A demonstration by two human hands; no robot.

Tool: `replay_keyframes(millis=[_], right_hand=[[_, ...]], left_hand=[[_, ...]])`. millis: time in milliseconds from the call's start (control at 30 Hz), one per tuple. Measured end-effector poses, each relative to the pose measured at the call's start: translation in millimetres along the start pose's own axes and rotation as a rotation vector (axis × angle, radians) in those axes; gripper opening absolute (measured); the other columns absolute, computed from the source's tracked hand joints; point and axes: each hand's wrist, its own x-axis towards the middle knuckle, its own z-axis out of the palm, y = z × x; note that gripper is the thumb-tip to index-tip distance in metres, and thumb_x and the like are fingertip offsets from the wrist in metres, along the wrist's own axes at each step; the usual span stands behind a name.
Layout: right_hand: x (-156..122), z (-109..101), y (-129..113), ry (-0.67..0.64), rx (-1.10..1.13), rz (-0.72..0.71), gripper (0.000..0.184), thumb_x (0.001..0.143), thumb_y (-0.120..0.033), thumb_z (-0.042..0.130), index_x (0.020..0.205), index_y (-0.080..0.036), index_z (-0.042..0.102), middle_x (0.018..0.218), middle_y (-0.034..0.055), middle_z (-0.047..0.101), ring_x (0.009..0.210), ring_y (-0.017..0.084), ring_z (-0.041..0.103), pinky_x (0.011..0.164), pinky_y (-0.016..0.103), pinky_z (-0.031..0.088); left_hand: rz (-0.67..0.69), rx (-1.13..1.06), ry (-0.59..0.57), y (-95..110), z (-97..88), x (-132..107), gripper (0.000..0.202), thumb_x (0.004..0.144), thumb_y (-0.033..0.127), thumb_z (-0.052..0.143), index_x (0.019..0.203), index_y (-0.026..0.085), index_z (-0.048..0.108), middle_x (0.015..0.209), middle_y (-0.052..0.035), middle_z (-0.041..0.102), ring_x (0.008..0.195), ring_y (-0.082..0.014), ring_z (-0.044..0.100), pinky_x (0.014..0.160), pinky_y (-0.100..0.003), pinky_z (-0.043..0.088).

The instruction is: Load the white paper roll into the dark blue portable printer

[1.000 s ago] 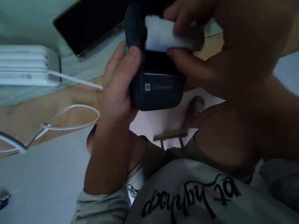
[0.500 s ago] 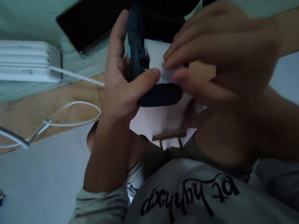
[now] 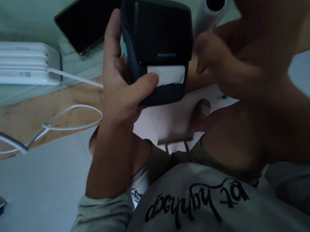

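My left hand (image 3: 121,90) grips a small dark label printer (image 3: 157,42), thumb across its front edge and fingers up its left side. The printer's lid is closed and a strip of white paper (image 3: 168,75) pokes out of its slot. My right hand (image 3: 237,43) hovers just right of the printer, blurred by motion, fingers loosely curled and holding nothing that I can see. A white paper roll (image 3: 209,10) with a hollow core lies on the surface behind the right hand.
A dark tablet (image 3: 92,19) lies flat at the back. A white power bank (image 3: 10,63) sits at the left with a white cable (image 3: 69,122) looping over the wooden edge (image 3: 28,118). My bare foot (image 3: 201,115) rests on the pale floor below.
The printer's lid has been closed over the paper and the printer tipped up toward me. My right hand let go of the paper and drew away to the right.
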Motion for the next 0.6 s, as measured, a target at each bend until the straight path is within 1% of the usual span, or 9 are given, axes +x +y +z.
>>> replay_keyframes(millis=[67, 133, 200, 267, 300, 367, 500, 567, 600], right_hand=[[2.6, 4.4, 12.4, -0.014, -0.065, -0.206, 0.055, 0.084, -0.032, 0.051, 0.131, -0.006, 0.042, 0.134, 0.0050, 0.045, 0.130, 0.011, 0.043, 0.084, 0.006, 0.048], [5.0, 9.7, 22.4, -0.061, -0.063, -0.301, 0.058, 0.084, -0.029, 0.053, 0.133, -0.003, 0.036, 0.136, 0.0076, 0.043, 0.131, 0.008, 0.043, 0.105, 0.009, 0.043], [6.5, 13.7, 24.8, -0.076, -0.041, -0.270, 0.056, 0.086, -0.031, 0.050, 0.132, -0.004, 0.035, 0.136, 0.0071, 0.042, 0.131, 0.006, 0.042, 0.117, 0.014, 0.035], [6.9, 14.7, 19.5, -0.076, -0.019, -0.184, 0.054, 0.087, -0.036, 0.048, 0.130, -0.005, 0.037, 0.134, 0.0066, 0.044, 0.129, 0.005, 0.043, 0.115, 0.013, 0.037], [6.8, 14.1, 15.4, -0.087, -0.015, -0.149, 0.054, 0.087, -0.039, 0.048, 0.129, -0.006, 0.037, 0.133, 0.0064, 0.044, 0.129, 0.004, 0.044, 0.114, 0.013, 0.037], [6.5, 11.7, 7.7, -0.115, -0.030, -0.077, 0.054, 0.087, -0.043, 0.047, 0.127, -0.008, 0.039, 0.132, 0.0052, 0.045, 0.128, 0.004, 0.044, 0.115, 0.012, 0.037], [4.6, 10.0, 4.5, -0.137, -0.081, -0.103, 0.058, 0.087, -0.045, 0.046, 0.130, -0.008, 0.037, 0.135, 0.0047, 0.044, 0.129, 0.003, 0.044, 0.116, 0.011, 0.037], [3.3, 12.9, 8.9, -0.123, -0.081, -0.137, 0.060, 0.088, -0.046, 0.044, 0.131, -0.005, 0.035, 0.137, 0.0063, 0.043, 0.131, 0.003, 0.042, 0.117, 0.013, 0.035], [2.7, 15.0, 12.0, -0.118, -0.072, -0.129, 0.059, 0.089, -0.045, 0.042, 0.131, -0.004, 0.035, 0.138, 0.0072, 0.042, 0.133, 0.004, 0.040, 0.118, 0.015, 0.033]], left_hand=[[0.022, -0.037, -0.007, 3.9, 3.0, -0.7, 0.067, 0.056, 0.033, 0.081, 0.117, 0.028, 0.053, 0.118, -0.0008, 0.057, 0.128, -0.0231, 0.048, 0.108, -0.033, 0.041], [-0.019, -0.050, 0.038, 7.9, 6.7, -1.7, 0.054, 0.064, 0.030, 0.077, 0.112, 0.020, 0.056, 0.111, -0.0049, 0.059, 0.113, -0.0208, 0.057, 0.097, -0.031, 0.048], [-0.088, -0.048, 0.058, 10.6, 9.6, -2.6, 0.038, 0.071, 0.029, 0.072, 0.103, 0.017, 0.059, 0.097, -0.0053, 0.061, 0.089, -0.0160, 0.061, 0.076, -0.028, 0.051], [-0.119, -0.058, 0.058, 10.9, 10.3, -2.7, 0.030, 0.073, 0.028, 0.070, 0.100, 0.017, 0.060, 0.090, -0.0040, 0.060, 0.073, -0.0130, 0.058, 0.061, -0.026, 0.046], [-0.109, -0.054, 0.060, 10.1, 9.7, -2.5, 0.029, 0.073, 0.028, 0.069, 0.099, 0.017, 0.060, 0.088, -0.0039, 0.060, 0.072, -0.0129, 0.057, 0.059, -0.026, 0.045], [-0.077, -0.027, 0.057, 7.3, 7.0, -1.5, 0.029, 0.072, 0.028, 0.070, 0.098, 0.016, 0.061, 0.091, -0.0051, 0.060, 0.079, -0.0153, 0.058, 0.065, -0.028, 0.045], [-0.017, 0.003, 0.040, 4.3, 4.2, -0.3, 0.041, 0.065, 0.035, 0.075, 0.099, 0.016, 0.062, 0.096, -0.0073, 0.062, 0.089, -0.0208, 0.060, 0.074, -0.032, 0.047], [-0.068, -0.005, 0.083, 8.0, 9.2, -0.9, 0.042, 0.065, 0.030, 0.076, 0.101, 0.017, 0.060, 0.097, -0.0060, 0.063, 0.090, -0.0201, 0.061, 0.074, -0.031, 0.048], [-0.110, -0.009, 0.119, 10.9, 13.4, -1.3, 0.037, 0.069, 0.030, 0.072, 0.102, 0.017, 0.059, 0.098, -0.0048, 0.063, 0.092, -0.0193, 0.062, 0.076, -0.030, 0.049]])
